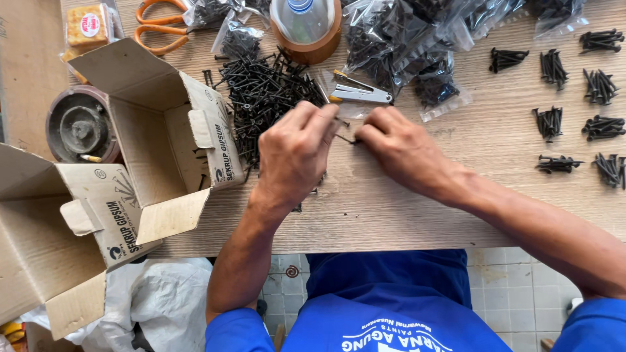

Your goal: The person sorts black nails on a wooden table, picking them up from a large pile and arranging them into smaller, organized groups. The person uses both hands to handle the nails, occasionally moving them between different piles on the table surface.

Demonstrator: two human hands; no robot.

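Note:
My left hand (295, 151) and my right hand (398, 148) meet over the middle of the wooden table (404, 215). Both pinch a small clear plastic bag (349, 112) with a few black screws between the fingertips. A loose pile of black screws (264, 91) lies just left of and under my left hand. A silver stapler (360, 92) rests right behind the fingertips.
An open cardboard box (163, 137) stands at the left, with another box (45, 241) at the table edge. Small bundles of screws (574, 104) lie in rows at the right. Filled screw bags (398, 45), orange scissors (160, 26), a tape roll holding a bottle (305, 29) lie behind.

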